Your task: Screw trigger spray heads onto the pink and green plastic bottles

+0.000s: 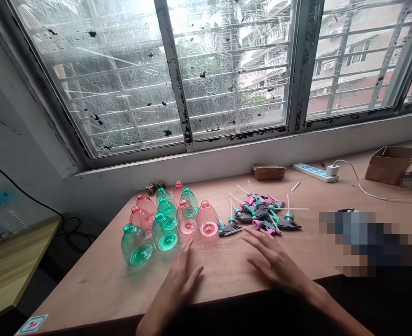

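Several clear green bottles [137,247] and pink bottles [208,219] stand grouped on the left part of the table, their necks uncapped. To their right lies a heap of spray trigger heads [260,210] in green, pink and black, some with thin tubes sticking out. My left hand [183,275] hovers near the front of the bottles, fingers stretched out and thumb apart, holding nothing. Just in front of the trigger heads is my right hand [272,261], its fingers spread and slightly blurred. Nothing shows in it.
A wooden table [97,289] runs below the window. At the back are a brown packet [268,172], a white power strip [314,172] with a plugged charger, tweezers [295,186] and an open cardboard box [389,165]. A pixelated area covers something at the right.
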A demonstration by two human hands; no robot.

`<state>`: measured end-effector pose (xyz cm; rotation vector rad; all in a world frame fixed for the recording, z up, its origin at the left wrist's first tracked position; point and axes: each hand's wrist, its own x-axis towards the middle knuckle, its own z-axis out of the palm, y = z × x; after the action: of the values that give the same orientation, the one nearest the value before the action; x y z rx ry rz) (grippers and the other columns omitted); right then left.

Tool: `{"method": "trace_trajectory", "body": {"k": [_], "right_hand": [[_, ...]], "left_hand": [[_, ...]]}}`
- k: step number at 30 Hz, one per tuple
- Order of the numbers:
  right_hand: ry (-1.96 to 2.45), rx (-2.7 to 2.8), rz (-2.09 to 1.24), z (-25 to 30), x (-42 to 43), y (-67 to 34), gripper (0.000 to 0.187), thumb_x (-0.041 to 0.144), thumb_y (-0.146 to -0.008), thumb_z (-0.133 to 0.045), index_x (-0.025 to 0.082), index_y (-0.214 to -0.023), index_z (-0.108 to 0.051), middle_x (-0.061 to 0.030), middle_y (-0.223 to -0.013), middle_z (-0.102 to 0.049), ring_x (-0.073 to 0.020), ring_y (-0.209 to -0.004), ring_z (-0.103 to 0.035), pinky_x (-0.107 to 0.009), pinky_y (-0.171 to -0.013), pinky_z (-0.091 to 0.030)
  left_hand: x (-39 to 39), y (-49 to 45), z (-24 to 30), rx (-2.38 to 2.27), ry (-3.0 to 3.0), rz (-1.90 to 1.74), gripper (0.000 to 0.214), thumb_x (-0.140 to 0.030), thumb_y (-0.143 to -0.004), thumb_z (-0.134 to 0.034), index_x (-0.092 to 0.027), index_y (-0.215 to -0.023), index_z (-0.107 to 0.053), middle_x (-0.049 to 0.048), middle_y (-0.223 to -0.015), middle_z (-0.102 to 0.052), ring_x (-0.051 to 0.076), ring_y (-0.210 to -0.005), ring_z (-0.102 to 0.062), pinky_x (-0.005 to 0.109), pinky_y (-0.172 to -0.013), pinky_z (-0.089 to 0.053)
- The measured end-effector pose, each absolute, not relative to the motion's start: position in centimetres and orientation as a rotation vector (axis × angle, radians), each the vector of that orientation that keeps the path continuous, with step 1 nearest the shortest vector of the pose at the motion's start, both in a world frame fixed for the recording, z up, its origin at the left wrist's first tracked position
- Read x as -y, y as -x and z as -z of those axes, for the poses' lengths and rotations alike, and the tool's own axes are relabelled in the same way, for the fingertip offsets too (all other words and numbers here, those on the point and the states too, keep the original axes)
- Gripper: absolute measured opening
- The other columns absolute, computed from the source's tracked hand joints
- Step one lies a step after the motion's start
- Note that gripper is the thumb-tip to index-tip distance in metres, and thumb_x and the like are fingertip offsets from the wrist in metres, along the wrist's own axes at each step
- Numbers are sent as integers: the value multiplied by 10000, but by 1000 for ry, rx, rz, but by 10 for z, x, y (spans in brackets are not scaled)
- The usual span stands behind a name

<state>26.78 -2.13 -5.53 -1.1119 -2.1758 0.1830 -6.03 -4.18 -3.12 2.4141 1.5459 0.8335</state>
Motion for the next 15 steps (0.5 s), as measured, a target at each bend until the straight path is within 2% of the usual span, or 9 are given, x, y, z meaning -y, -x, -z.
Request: {"method": "trace_trajectory", "body": {"k": [5, 7, 9, 11, 15], "right_hand": [[1239, 1789, 110, 61, -3, -282, 417, 332, -1023, -429, 233, -1425, -483, -123, -1508, -481, -309, -1417, -410, -533, -1141, -377], [1280, 1856, 144, 65, -11, -284, 433, 358, -1024, -431, 231, -1435, -479, -127, -1540, -444, -324, -1438, -378, -559, -1145, -359], [1320, 1977, 153, 69, -14, -284, 477, 401, -1022, -445, 232, -1468, -450, -120, -1584, -386, -328, -1466, -329, -581, -1170, -312], [1350, 2079, 147, 74, -15, -283, 539, 445, -1020, -451, 215, -1505, -401, -122, -1597, -367, -319, -1481, -302, -584, -1193, -269], [1402, 2112, 107, 80, -15, -282, 603, 483, -1024, -426, 170, -1534, -349, -149, -1590, -370, -311, -1476, -319, -577, -1193, -274]], "left_hand": [[16, 44, -6, -1562, -2387, -1108, 540, -357, -1028, -448, -278, -1520, -241, 136, -1559, -391, 302, -1424, -413, 522, -1164, -362], [-4, 32, -19, -1549, -2404, -1161, 535, -366, -1036, -432, -273, -1521, -228, 133, -1571, -363, 289, -1434, -395, 499, -1174, -348], [-25, 20, -24, -1533, -2449, -1155, 573, -386, -1010, -488, -231, -1507, -248, 154, -1571, -351, 307, -1462, -336, 512, -1189, -306], [-42, 10, -22, -1537, -2492, -1115, 578, -401, -972, -555, -187, -1460, -329, 181, -1518, -426, 340, -1444, -357, 536, -1181, -296], [-56, -5, -16, -1606, -2502, -1097, 467, -365, -942, -583, -136, -1324, -443, 199, -1324, -592, 379, -1307, -511, 593, -1138, -304]]}}
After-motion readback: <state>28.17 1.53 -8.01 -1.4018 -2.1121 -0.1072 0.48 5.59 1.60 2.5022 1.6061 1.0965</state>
